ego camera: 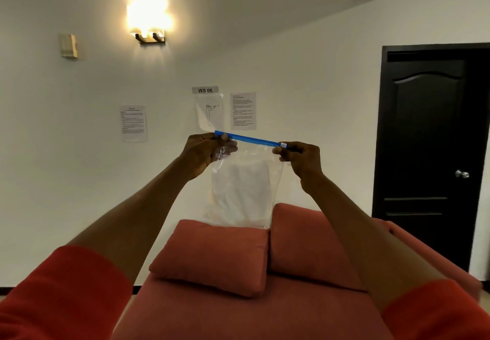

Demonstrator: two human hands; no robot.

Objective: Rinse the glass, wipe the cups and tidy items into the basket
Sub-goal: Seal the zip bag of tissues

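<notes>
1. A clear plastic zip bag (246, 180) hangs in the air above the red sofa (238, 313), held up at arm's length between both hands.
2. The left hand (204, 154) pinches the left end of the bag's blue zip strip (249, 138), with fingers curled round the top corner and partly showing through the plastic.
3. The right hand (302, 159) pinches the right end of the strip, thumb and fingertips pressed together just beside a small white slider (283, 145).
4. The strip runs taut between the hands and slopes slightly down toward the right hand.
5. The bag's lower edge hangs just above the left of two cushions (212, 257) that lean at the sofa's back, the second cushion (313, 244) touching it on the right.
6. Something white and folded lies inside the bag; what it is cannot be made out through the glare.
7. Both red sleeves (66, 300) are cut off by the bottom edge, and the sofa's front is out of view.
8. The sofa fabric looks soft and matte; the cushions are plump and squarish.
9. On the white wall behind the sofa hang printed sheets (133, 123), too small to read, a label "WS 06" (205, 90), and a lit wall lamp (148, 21) higher up.
10. A dark panelled door (429, 140) with a metal knob stands to the sofa's right.
</notes>
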